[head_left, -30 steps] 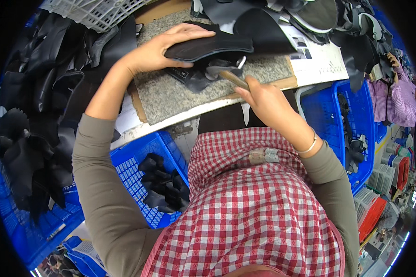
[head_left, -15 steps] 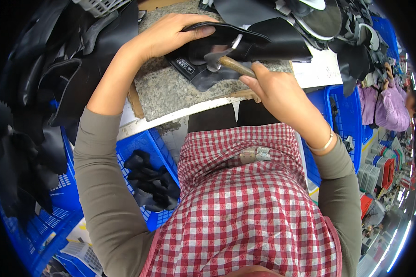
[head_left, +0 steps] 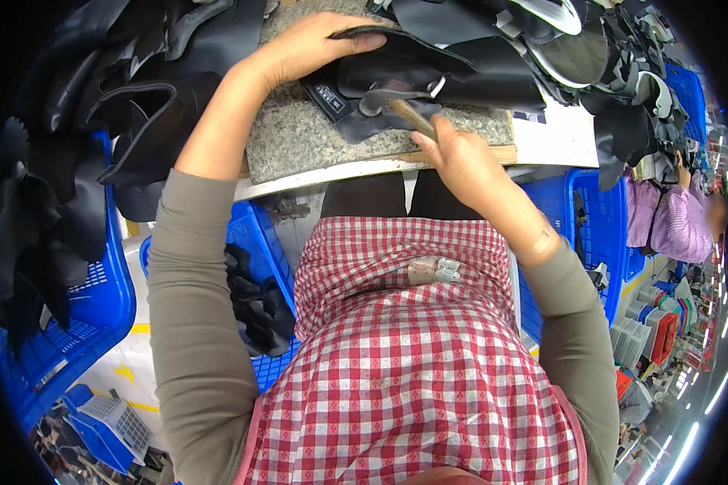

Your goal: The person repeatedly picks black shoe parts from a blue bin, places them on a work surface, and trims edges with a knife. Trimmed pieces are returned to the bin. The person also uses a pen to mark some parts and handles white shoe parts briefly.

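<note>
Stone slab (head_left: 299, 137) on the surface is serving as landmark. Black leather piece (head_left: 412, 77) is lying across its far right part; looks soft, floppy, light, best pinned flat. Left hand (head_left: 303, 48) is pressing it down, fingers spread. Right hand (head_left: 453, 153), at the slab's near edge, is gripping a wooden-handled hammer (head_left: 396, 109).

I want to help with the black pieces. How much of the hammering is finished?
Done: cannot tell; no finished stack stands out. In hand: the left hand presses a black leather piece on the stone slab, while the right hand holds a hammer on it. Left: probably lots, with black pieces heaped beside the slab.
</note>
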A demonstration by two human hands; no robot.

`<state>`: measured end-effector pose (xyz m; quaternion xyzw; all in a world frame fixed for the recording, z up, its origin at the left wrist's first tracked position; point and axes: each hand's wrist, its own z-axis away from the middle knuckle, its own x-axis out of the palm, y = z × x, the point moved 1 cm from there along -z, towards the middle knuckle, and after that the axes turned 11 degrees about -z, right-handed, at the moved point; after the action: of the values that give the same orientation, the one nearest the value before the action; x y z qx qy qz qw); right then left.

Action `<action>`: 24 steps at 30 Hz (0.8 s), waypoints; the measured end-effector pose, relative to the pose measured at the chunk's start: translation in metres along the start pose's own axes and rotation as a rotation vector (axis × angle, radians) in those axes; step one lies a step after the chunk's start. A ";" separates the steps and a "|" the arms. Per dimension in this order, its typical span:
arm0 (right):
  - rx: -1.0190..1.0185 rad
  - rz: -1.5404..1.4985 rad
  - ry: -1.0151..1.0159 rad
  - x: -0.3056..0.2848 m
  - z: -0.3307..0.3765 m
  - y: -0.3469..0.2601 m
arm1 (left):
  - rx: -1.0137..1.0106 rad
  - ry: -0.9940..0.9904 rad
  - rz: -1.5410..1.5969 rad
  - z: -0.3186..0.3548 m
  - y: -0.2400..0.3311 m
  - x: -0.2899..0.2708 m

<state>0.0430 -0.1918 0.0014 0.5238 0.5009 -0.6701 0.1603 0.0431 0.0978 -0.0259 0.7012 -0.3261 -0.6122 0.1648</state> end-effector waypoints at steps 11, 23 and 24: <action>-0.196 0.111 0.078 -0.002 -0.003 0.004 | -0.107 0.060 0.021 0.010 0.015 0.005; -0.151 -0.148 0.147 -0.020 0.015 0.038 | -0.043 0.103 0.034 0.014 0.015 0.010; -0.155 -0.139 0.159 -0.016 0.016 0.045 | -0.083 0.068 0.018 0.017 0.016 0.010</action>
<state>0.0739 -0.2298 -0.0080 0.5252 0.5974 -0.5953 0.1134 0.0232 0.0821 -0.0260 0.7111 -0.3013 -0.5995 0.2102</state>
